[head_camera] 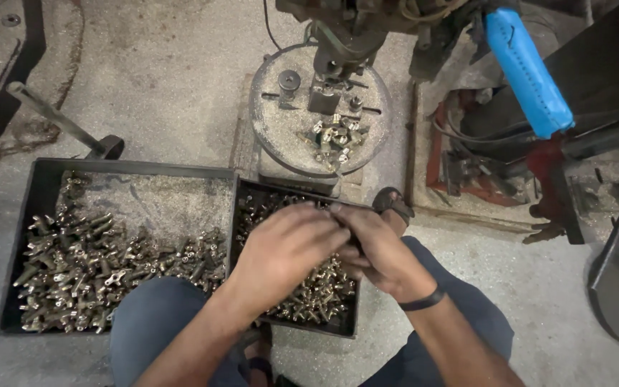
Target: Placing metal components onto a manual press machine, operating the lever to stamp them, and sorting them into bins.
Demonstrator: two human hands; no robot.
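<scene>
Both hands meet over the small black tray (345, 328) of brass fittings (320, 290). Left hand (284, 251) fingers curled, contents hidden. Right hand (381, 254) fingers closed; can't tell on what.

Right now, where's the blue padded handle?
In the head view, the blue padded handle slants across the upper right, right of the round machine table.
</scene>
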